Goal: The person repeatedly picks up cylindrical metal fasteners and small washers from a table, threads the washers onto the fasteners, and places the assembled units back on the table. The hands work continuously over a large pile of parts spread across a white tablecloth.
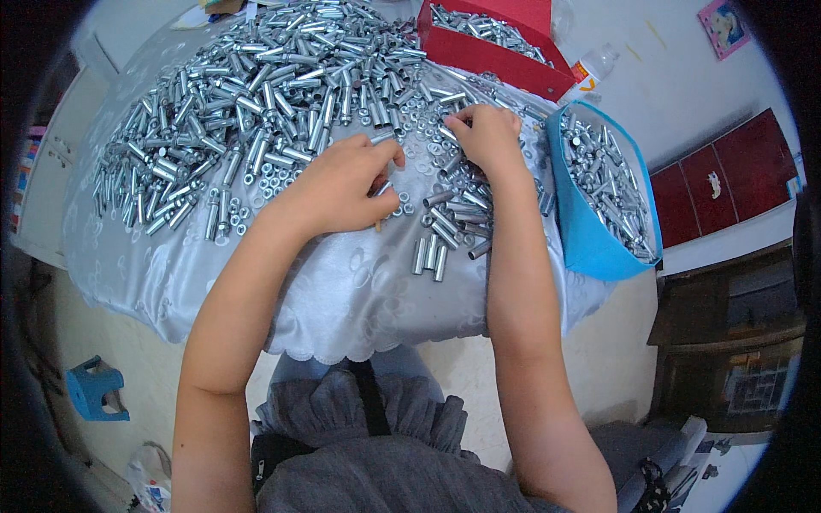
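My left hand (pixel 346 184) is curled closed above the tablecloth. The end of a shiny metal cylinder (pixel 384 189) shows between its thumb and forefinger; the rest of that piece is hidden. Farther right, my right hand (pixel 491 141) reaches into loose washers and nuts (pixel 421 120), its fingers bent together and what they pinch hidden. Beneath the right wrist lies a small heap of metal sleeves (pixel 445 227). A large pile of silvery expansion bolts (pixel 256 94) spreads beyond my left hand, with several nuts (pixel 274 178) along its near edge.
A blue fabric bin (pixel 601 256) full of bolts stands at the table's right edge. Behind it are a red box (pixel 496 61) with more bolts and a clear plastic bottle (pixel 596 64). A white satin cloth (pixel 342 291) covers the table. A blue stool (pixel 96 389) stands at lower left.
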Demonstrator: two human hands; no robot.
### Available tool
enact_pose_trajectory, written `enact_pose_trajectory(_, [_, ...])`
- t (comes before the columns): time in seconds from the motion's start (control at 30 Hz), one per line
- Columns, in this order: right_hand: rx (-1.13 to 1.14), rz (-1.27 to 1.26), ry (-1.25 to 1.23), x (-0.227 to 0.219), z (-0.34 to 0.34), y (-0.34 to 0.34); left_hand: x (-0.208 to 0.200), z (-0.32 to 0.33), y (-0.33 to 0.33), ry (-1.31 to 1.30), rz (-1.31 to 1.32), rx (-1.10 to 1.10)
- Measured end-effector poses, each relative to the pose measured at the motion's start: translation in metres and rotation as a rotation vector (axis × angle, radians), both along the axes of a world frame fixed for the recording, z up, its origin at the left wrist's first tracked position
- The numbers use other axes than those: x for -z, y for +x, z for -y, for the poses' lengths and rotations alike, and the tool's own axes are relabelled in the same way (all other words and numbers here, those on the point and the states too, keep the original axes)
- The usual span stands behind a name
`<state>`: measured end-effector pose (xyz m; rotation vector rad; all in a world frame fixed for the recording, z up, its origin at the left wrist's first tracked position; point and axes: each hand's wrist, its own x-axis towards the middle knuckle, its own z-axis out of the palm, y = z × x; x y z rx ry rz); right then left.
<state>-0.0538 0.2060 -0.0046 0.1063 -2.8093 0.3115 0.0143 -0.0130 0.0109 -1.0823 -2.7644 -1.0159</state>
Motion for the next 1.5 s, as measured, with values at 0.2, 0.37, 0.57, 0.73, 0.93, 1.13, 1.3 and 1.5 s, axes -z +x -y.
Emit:
enact_pose_trajectory(0.2, [0.027, 0.057, -0.16, 0.003, -0.001, -0.007, 0.0, -0.002, 0.001, 0.057, 0.016, -0.039])
enact_pose_trajectory(0.37, [0.009, -0.041, -0.183, 0.011, -0.006, -0.01, -0.002, -0.004, 0.0, 0.077, 0.02, -0.053])
enact_pose_trajectory(0.57, [0.05, 0.181, -0.229, 0.001, 0.001, -0.006, 0.005, -0.004, -0.003, 0.106, -0.098, -0.138])
enact_pose_trajectory(0.73, [0.047, 0.024, -0.176, 0.002, 0.008, 0.001, 0.008, -0.007, -0.005, 0.342, -0.008, -0.183])
enact_pose_trajectory(0.93, [-0.156, -0.193, -0.636, -0.015, 0.004, 0.004, 0.01, -0.01, -0.011, 0.607, 0.29, -0.264])
enact_pose_trajectory(1.13, [-0.445, -0.076, -1.051, -0.033, 0.027, 0.021, 0.007, -0.008, -0.015, 0.874, 0.586, -0.313])
enact_pose_trajectory(1.3, [-0.612, 0.007, -1.201, -0.036, 0.037, 0.03, 0.0, -0.004, -0.015, 0.973, 0.766, -0.308])
enact_pose_trajectory(1.5, [-0.654, 0.092, -1.217, -0.041, 0.042, 0.039, 0.001, 0.002, -0.02, 1.078, 0.879, -0.308])
